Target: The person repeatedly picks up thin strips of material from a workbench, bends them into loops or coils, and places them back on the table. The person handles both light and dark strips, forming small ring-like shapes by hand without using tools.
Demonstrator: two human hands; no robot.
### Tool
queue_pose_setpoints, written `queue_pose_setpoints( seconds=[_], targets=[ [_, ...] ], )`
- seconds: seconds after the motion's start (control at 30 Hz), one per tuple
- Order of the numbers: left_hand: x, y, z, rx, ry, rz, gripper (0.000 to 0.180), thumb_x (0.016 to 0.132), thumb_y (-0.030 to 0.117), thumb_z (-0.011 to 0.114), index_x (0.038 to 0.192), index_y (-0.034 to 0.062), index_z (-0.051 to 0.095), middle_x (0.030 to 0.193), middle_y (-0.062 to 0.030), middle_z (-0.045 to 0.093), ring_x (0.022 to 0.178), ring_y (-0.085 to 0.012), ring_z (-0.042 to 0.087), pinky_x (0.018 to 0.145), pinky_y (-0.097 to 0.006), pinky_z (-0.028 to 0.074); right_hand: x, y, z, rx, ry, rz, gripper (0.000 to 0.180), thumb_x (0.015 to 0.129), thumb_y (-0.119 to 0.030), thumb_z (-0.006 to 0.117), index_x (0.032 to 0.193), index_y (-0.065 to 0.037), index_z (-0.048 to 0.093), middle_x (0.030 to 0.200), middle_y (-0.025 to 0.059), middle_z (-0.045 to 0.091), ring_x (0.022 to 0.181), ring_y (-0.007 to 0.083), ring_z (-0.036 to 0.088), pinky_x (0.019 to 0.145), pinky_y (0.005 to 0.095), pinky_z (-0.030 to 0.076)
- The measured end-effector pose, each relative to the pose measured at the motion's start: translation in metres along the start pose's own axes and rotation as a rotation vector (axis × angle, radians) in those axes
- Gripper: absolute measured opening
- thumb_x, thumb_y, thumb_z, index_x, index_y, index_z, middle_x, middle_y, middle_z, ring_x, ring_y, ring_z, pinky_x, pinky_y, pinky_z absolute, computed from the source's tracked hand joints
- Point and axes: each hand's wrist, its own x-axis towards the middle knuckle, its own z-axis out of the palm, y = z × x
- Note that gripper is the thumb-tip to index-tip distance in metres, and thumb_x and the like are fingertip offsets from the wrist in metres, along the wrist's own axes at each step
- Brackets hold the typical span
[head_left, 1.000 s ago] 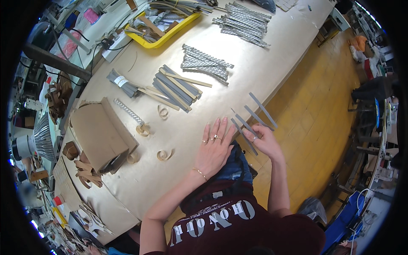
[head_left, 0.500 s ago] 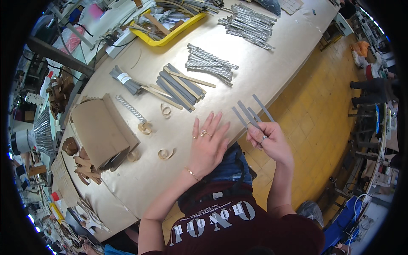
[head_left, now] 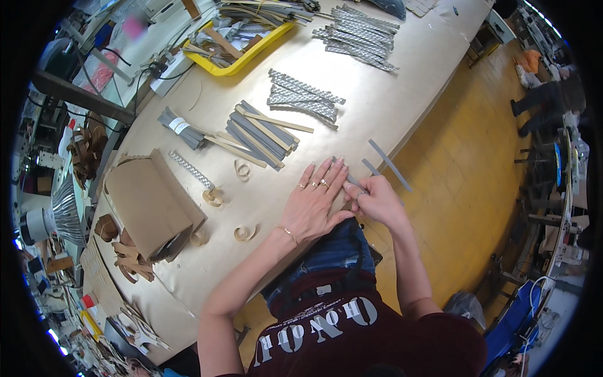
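Grey strips (head_left: pixel 390 165) at the edge of a gold-toned surface (head_left: pixel 270 201), slanting lengthwise from upper left to lower right, one jutting over yellow floor tiles (head_left: pixel 446 160). One pinched in the curled right hand (head_left: pixel 379 200), beside the flat, slightly spread left hand (head_left: pixel 316 202). Beyond, a yellow tray (head_left: pixel 221 70) of mixed scraps (head_left: pixel 224 41), plus a brown cardboard box (head_left: pixel 147 201), inside too dark to tell.

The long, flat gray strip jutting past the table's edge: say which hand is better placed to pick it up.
Probably the right hand: it sits nearer the gray strip, while the left hand lies outstretched farther left.
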Motion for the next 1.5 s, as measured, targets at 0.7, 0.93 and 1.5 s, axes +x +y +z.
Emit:
queue_pose_setpoints(
  seconds=[0.7, 0.93, 1.5],
  targets=[
    [-0.003, 0.005, -0.005, 0.027, -0.023, -0.013, 0.092, 0.089, 0.071, 0.042, 0.153, 0.0054, 0.027, 0.161, -0.0121, 0.021, 0.150, -0.0290, 0.014, 0.122, -0.051, 0.006, 0.014, 0.042, -0.078, 0.147, -0.064, -0.033, 0.046, 0.099, -0.042, 0.058, 0.078, -0.002, 0.067, 0.055, 0.0018, 0.058, 0.048, 0.0076, 0.052, 0.046, 0.0213, 0.041],
    [-0.005, 0.006, -0.004, 0.005, 0.007, -0.039, 0.087, 0.092, 0.063, 0.045, 0.153, 0.0044, 0.026, 0.161, -0.0139, 0.020, 0.150, -0.0306, 0.015, 0.121, -0.052, 0.006, -0.003, -0.007, -0.073, -0.116, 0.109, -0.079, 0.048, 0.098, -0.042, 0.059, 0.074, -0.001, 0.067, 0.049, -0.0006, 0.052, 0.041, 0.0066, 0.048, 0.039, 0.0237, 0.036],
    [0.022, 0.002, -0.002, -0.052, 0.023, 0.034, 0.084, 0.094, 0.058, 0.047, 0.151, -0.0003, 0.028, 0.158, -0.0179, 0.027, 0.148, -0.0325, 0.022, 0.121, -0.048, 0.014, 0.012, 0.000, -0.015, -0.398, 0.339, -0.155, 0.046, 0.097, -0.034, 0.060, 0.074, 0.005, 0.067, 0.051, 0.0116, 0.056, 0.046, 0.0185, 0.058, 0.049, 0.0334, 0.046]
  ],
)
